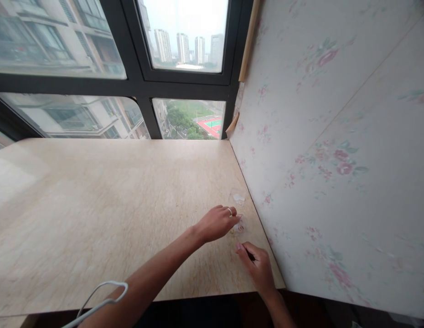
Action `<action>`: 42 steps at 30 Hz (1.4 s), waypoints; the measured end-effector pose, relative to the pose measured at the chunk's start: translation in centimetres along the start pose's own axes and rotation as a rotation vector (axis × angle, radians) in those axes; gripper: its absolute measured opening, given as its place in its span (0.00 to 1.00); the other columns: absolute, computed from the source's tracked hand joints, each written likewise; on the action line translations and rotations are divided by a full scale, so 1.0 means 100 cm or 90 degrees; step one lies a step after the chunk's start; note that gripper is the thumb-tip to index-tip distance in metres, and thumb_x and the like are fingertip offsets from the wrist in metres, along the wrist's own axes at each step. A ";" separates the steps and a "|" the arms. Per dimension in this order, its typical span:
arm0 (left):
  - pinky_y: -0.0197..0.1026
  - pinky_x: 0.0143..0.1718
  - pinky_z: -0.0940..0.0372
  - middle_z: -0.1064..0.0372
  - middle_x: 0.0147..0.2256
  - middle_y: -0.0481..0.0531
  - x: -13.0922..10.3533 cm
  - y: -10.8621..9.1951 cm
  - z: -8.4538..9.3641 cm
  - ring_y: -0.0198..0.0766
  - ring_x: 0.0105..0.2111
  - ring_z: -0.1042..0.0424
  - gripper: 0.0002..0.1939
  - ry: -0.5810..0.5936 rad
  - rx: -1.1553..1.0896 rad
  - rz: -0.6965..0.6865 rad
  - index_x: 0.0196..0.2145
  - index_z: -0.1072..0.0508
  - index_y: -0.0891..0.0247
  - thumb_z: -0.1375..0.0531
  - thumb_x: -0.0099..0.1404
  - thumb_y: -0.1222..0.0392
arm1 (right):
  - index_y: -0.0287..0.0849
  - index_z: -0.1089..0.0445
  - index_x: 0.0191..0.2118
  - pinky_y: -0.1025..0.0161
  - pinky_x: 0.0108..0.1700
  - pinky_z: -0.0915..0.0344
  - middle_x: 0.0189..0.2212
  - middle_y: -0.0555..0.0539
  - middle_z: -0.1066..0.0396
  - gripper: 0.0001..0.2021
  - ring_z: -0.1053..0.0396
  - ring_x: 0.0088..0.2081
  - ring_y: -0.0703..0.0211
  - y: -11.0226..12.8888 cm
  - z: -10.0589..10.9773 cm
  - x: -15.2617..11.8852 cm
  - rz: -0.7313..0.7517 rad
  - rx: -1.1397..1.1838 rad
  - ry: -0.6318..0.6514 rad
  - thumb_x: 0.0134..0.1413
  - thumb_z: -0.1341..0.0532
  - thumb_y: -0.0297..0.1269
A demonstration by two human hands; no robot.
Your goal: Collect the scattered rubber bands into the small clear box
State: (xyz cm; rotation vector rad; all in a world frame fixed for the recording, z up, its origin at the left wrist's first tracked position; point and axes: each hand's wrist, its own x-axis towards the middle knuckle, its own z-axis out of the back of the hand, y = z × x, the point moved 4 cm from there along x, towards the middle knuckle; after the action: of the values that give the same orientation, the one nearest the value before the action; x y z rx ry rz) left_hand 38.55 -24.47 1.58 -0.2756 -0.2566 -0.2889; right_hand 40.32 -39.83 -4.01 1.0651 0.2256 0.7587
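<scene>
My left hand (219, 223) reaches across to the right, with a ring (229, 212) on one finger. Its curled fingertips are at a small clear plastic box (240, 227) that holds several small, thin, ring-like pieces. What those fingertips pinch, if anything, is too small to tell. Just in front of the box is my right hand (257, 263), closed with thumb against the bent fingers; anything inside it is hidden. Beyond the left hand lies a clear plastic piece (237, 197), perhaps a lid or bag, with a whitish patch on it.
A beige marble-patterned ledge (130, 205) extends left and back to dark-framed windows (137, 86). On the right rises a floral-papered wall (318, 136), close to the box and my right hand. A white cable (109, 298) loops beside my left forearm.
</scene>
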 end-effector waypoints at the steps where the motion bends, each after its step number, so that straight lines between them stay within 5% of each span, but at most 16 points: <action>1: 0.40 0.35 0.39 0.30 0.37 0.55 -0.007 0.002 0.003 0.37 0.34 0.30 0.14 -0.013 -0.027 0.036 0.39 0.27 0.62 0.52 0.70 0.61 | 0.40 0.38 0.19 0.68 0.23 0.49 0.16 0.55 0.48 0.19 0.48 0.20 0.67 0.000 0.000 -0.003 -0.006 0.011 -0.002 0.58 0.46 0.44; 5: 0.38 0.35 0.37 0.31 0.40 0.54 -0.047 0.015 0.002 0.35 0.33 0.31 0.13 -0.083 -0.164 0.199 0.44 0.28 0.60 0.51 0.69 0.60 | 0.39 0.33 0.22 0.69 0.20 0.49 0.14 0.55 0.48 0.19 0.48 0.17 0.67 -0.003 0.001 -0.021 -0.080 0.090 0.014 0.58 0.46 0.46; 9: 0.38 0.35 0.35 0.32 0.40 0.54 -0.082 0.027 -0.016 0.33 0.31 0.31 0.12 -0.124 -0.245 0.319 0.45 0.30 0.61 0.50 0.68 0.60 | 0.40 0.32 0.25 0.68 0.19 0.48 0.14 0.56 0.47 0.19 0.47 0.16 0.67 0.004 0.013 -0.020 -0.134 0.125 0.002 0.58 0.46 0.49; 14: 0.41 0.38 0.36 0.32 0.38 0.54 -0.093 0.032 -0.030 0.36 0.35 0.32 0.12 -0.162 -0.260 0.339 0.42 0.29 0.63 0.50 0.68 0.61 | 0.41 0.33 0.45 0.64 0.36 0.36 0.31 0.47 0.30 0.17 0.33 0.32 0.60 0.032 0.033 0.058 -0.022 -0.007 -0.049 0.56 0.43 0.47; 17: 0.41 0.38 0.36 0.32 0.37 0.54 -0.093 0.033 -0.030 0.36 0.34 0.32 0.11 -0.172 -0.283 0.344 0.41 0.29 0.63 0.50 0.67 0.61 | 0.40 0.37 0.52 0.60 0.45 0.37 0.46 0.40 0.32 0.21 0.34 0.45 0.54 0.033 0.025 0.123 0.007 -0.218 -0.002 0.53 0.41 0.40; 19: 0.40 0.38 0.36 0.32 0.36 0.53 -0.095 0.034 -0.028 0.36 0.35 0.32 0.11 -0.183 -0.301 0.342 0.40 0.28 0.63 0.50 0.67 0.62 | 0.36 0.36 0.52 0.57 0.50 0.41 0.51 0.35 0.36 0.24 0.38 0.52 0.48 0.023 0.011 0.155 -0.026 -0.406 0.108 0.46 0.37 0.34; 22: 0.40 0.38 0.36 0.31 0.36 0.53 -0.099 0.034 -0.025 0.36 0.35 0.32 0.11 -0.208 -0.328 0.337 0.39 0.28 0.63 0.50 0.67 0.62 | 0.33 0.34 0.48 0.58 0.48 0.40 0.47 0.33 0.32 0.27 0.36 0.50 0.44 0.010 -0.005 0.179 -0.059 -0.507 0.238 0.36 0.32 0.30; 27: 0.40 0.38 0.36 0.31 0.35 0.53 -0.101 0.036 -0.023 0.36 0.34 0.31 0.10 -0.238 -0.361 0.338 0.37 0.28 0.62 0.49 0.66 0.62 | 0.37 0.35 0.50 0.56 0.48 0.39 0.46 0.36 0.32 0.30 0.35 0.49 0.45 0.011 -0.008 0.178 -0.034 -0.526 0.240 0.37 0.31 0.33; 30: 0.39 0.36 0.36 0.31 0.34 0.53 -0.101 0.037 -0.023 0.35 0.33 0.31 0.10 -0.258 -0.387 0.340 0.36 0.28 0.63 0.49 0.66 0.62 | 0.38 0.41 0.56 0.53 0.52 0.41 0.49 0.37 0.34 0.35 0.37 0.51 0.47 0.029 0.000 0.169 -0.014 -0.363 0.144 0.40 0.32 0.42; 33: 0.39 0.34 0.35 0.31 0.35 0.52 -0.103 0.037 -0.018 0.34 0.32 0.32 0.09 -0.298 -0.408 0.349 0.40 0.29 0.62 0.48 0.66 0.61 | 0.40 0.46 0.59 0.52 0.54 0.42 0.52 0.38 0.36 0.39 0.38 0.53 0.49 0.054 0.005 0.148 -0.035 0.020 0.083 0.43 0.34 0.50; 37: 0.43 0.38 0.34 0.34 0.46 0.58 -0.106 0.027 0.011 0.38 0.39 0.32 0.22 -0.382 -0.373 0.312 0.54 0.39 0.59 0.42 0.63 0.58 | 0.42 0.42 0.57 0.51 0.54 0.39 0.55 0.38 0.38 0.36 0.37 0.54 0.49 0.082 -0.008 0.112 -0.127 0.475 0.208 0.51 0.48 0.64; 42: 0.55 0.51 0.39 0.45 0.57 0.62 -0.099 0.016 0.059 0.50 0.56 0.42 0.41 -0.398 -0.320 0.225 0.62 0.49 0.54 0.35 0.55 0.51 | 0.40 0.38 0.55 0.51 0.55 0.40 0.54 0.38 0.36 0.37 0.37 0.54 0.49 0.083 -0.033 0.086 -0.260 0.669 0.288 0.52 0.54 0.67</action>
State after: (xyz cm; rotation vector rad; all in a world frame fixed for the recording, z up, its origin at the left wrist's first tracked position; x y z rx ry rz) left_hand 28.66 -18.82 3.90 -0.9008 -0.7444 0.0993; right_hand 41.19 -29.64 3.04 1.7320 1.2927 0.4729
